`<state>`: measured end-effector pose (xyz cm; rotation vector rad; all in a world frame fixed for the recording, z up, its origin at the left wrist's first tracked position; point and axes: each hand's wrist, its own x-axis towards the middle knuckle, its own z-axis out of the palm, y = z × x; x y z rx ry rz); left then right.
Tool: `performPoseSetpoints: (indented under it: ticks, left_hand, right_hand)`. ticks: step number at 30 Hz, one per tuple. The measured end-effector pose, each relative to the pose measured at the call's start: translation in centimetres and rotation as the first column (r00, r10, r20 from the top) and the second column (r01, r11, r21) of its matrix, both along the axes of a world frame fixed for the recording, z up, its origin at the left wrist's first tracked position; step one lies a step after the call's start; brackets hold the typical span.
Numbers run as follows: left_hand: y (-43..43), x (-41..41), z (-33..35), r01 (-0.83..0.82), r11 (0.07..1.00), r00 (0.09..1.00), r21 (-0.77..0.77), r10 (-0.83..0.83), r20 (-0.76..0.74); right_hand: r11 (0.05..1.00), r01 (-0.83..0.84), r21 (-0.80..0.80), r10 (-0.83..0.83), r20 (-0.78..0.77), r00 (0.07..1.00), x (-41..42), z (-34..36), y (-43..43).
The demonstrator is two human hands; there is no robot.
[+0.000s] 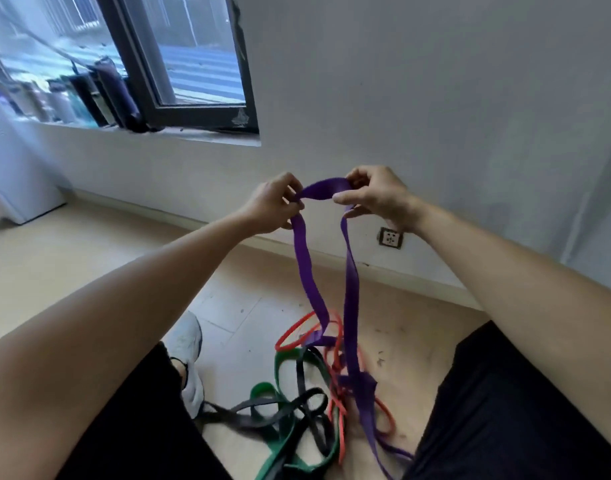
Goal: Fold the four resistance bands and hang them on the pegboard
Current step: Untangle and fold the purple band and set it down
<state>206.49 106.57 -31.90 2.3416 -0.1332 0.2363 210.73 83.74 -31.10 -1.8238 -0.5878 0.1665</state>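
Note:
I hold the purple band up in front of me by its top loop. My left hand pinches it on the left, my right hand pinches it on the right, a short span stretched between them. Both purple strands hang down to the floor. There they run into a tangled heap of the red band, the green band and the black band, lying between my legs. No pegboard is in view.
A white wall stands ahead with a socket low down near the skirting. A dark-framed window with items on its sill is at upper left. A white unit stands at far left. My white shoe rests beside the heap.

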Motion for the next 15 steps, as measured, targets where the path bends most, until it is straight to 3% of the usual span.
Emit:
performPoseSetpoints:
  ticks: [4, 9, 15]
  left_hand:
    - [1.3, -0.2, -1.1, 0.032, 0.978, 0.998, -0.206, -0.043, -0.049]
    - [3.6, -0.2, -2.1, 0.059, 0.944, 0.991, -0.325, -0.095, -0.095]
    - [3.8, 0.2, -1.8, 0.108, 0.941, 0.984, -0.320, -0.146, -0.097]
  right_hand:
    - [0.999, 0.020, -0.044, -0.022, -0.032, 0.999, 0.6, 0.4, 1.2]
    - [0.961, 0.123, -0.246, -0.112, 0.058, 0.992, 0.6, -0.2, 2.8]
    - [0.870, 0.183, -0.458, -0.140, 0.126, 0.982, 0.2, 0.7, 3.3]
